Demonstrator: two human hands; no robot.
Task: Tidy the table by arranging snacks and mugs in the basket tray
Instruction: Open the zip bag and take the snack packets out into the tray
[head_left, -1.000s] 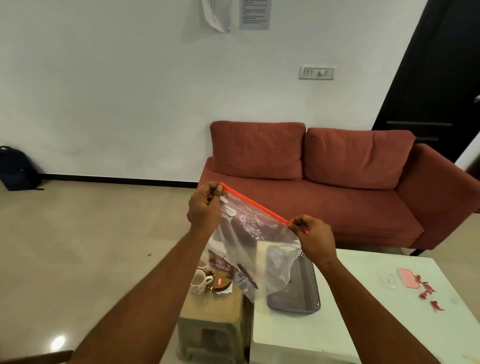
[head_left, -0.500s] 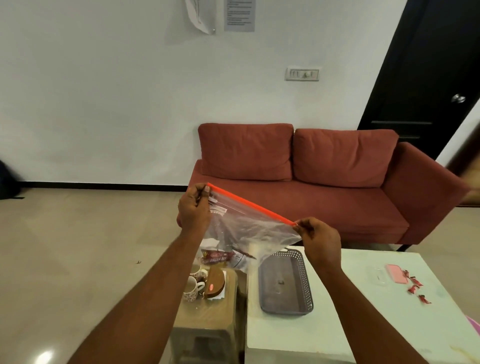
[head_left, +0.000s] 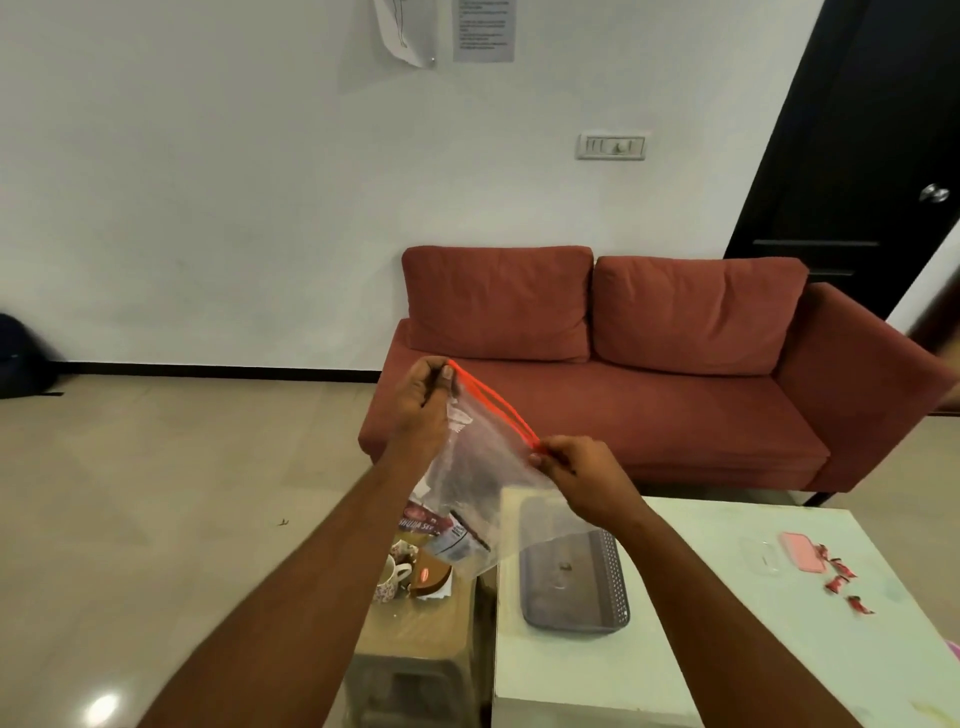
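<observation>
Both hands pinch the zip-lock bag (head_left: 483, 467) aloft, left hand (head_left: 423, 400) and right hand (head_left: 576, 475) at either end of its orange seal, parted slightly; opening seems underway; next, emptying snacks into the basket tray (head_left: 613, 577) on the white surface (head_left: 701, 649).

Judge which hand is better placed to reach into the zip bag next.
Probably the right hand: it pinches the zip bag's lower corner near the parted orange seal, while the left hand holds the raised corner, carrying the bag.

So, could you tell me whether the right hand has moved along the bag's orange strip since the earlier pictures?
Yes. The right hand has closed in toward the left hand, shortening the strip.
</observation>
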